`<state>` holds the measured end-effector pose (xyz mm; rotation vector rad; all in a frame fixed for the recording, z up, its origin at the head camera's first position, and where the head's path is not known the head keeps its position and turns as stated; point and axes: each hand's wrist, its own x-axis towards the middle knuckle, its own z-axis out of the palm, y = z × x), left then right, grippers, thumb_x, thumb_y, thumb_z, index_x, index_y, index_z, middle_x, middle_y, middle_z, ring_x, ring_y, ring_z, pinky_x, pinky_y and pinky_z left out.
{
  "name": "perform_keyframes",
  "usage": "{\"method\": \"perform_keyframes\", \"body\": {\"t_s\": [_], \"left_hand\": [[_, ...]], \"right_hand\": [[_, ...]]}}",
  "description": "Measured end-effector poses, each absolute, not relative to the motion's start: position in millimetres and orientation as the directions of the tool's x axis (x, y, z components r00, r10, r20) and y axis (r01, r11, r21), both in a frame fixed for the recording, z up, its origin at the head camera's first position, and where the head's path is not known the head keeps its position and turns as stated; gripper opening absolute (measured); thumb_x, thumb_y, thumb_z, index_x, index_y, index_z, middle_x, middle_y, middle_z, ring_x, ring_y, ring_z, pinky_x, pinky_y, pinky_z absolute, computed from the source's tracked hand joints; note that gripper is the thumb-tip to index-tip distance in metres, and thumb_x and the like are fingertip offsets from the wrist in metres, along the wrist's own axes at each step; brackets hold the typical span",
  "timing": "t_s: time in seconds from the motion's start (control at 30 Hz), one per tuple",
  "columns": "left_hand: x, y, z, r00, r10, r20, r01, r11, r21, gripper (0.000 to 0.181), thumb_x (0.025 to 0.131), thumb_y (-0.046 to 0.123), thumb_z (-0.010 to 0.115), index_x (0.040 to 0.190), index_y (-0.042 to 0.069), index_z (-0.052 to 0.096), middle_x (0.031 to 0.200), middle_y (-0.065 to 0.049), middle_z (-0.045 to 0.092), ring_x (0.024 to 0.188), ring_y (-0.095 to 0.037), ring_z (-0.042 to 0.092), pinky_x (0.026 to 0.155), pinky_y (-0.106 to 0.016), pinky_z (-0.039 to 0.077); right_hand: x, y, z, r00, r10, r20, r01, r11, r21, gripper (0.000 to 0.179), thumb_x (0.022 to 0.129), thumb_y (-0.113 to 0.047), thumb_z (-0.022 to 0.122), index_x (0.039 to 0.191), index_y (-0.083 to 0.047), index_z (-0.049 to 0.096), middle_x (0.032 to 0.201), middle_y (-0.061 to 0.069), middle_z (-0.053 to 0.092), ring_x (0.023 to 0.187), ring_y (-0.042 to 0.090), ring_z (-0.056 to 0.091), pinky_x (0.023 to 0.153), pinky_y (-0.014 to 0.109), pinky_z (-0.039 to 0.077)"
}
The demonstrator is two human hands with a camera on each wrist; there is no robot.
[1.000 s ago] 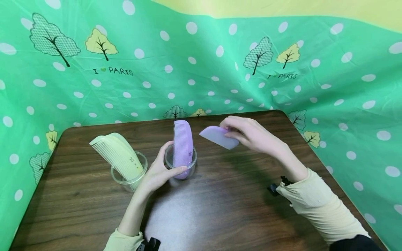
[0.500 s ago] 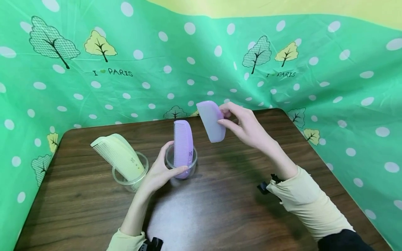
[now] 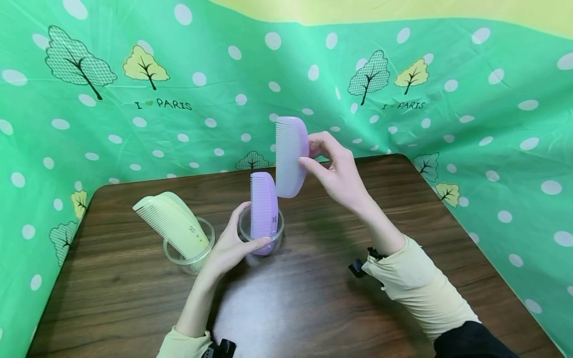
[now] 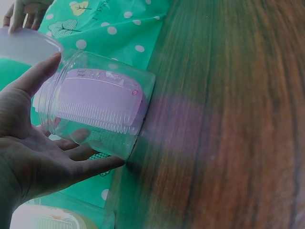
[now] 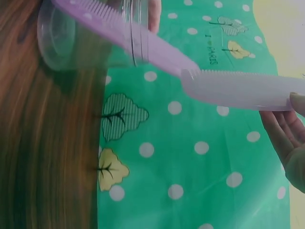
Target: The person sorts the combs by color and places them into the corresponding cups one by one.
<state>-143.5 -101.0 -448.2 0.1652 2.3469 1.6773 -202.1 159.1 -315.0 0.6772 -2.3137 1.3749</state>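
My left hand (image 3: 235,245) grips a clear jar (image 4: 107,133) standing on the table, thumb at its rim and fingers round the far side. Inside the jar a purple comb (image 3: 264,209) stands upright, its upper half sticking out. Up in the air, my right hand (image 3: 335,171) pinches a second, paler purple comb (image 3: 291,156) by its spine between thumb and fingers. That comb is held upright, teeth facing left, its lower end just above and right of the jar's comb. In the right wrist view the two combs' ends overlap.
Left of my left hand, another clear jar (image 3: 172,256) holds pale green combs (image 3: 174,226) leaning to the left. The brown wooden table (image 3: 322,298) ends at a green dotted cloth (image 3: 215,59) hung behind and along the sides.
My right hand has moved up and left, turning its comb from nearly flat to upright and bringing it close over the jar. The left hand keeps its grip on the jar.
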Motion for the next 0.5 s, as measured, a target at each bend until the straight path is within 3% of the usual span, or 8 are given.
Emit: {"method": "perform_keyframes", "body": {"t_s": [0.27,0.5], "left_hand": [[-145,-100,-448,-0.961,0.237,-0.14,-0.054,0.338,0.94,0.098,0.079,0.044,0.088,0.155,0.043,0.026,0.157,0.0,0.043,0.148,-0.03,0.04,0.12,-0.061,0.03],[-144,-101,-448,-0.958,0.236,-0.163,-0.067,0.368,0.927,0.098,0.079,0.048,0.087,0.155,0.044,0.025,0.16,0.0,0.04,0.15,-0.03,0.038,0.119,-0.063,0.03]], "right_hand": [[-206,145,-325,-0.821,-0.237,0.52,-0.571,0.328,-0.753,0.027,0.092,-0.006,0.075,0.116,-0.004,0.063,0.096,0.008,0.065,0.087,0.015,0.064,0.077,0.023,0.051],[-210,139,-345,-0.843,-0.271,0.464,-0.533,0.314,-0.786,0.025,0.094,-0.008,0.075,0.116,-0.007,0.063,0.094,0.008,0.064,0.084,0.018,0.061,0.073,0.025,0.052]]}}
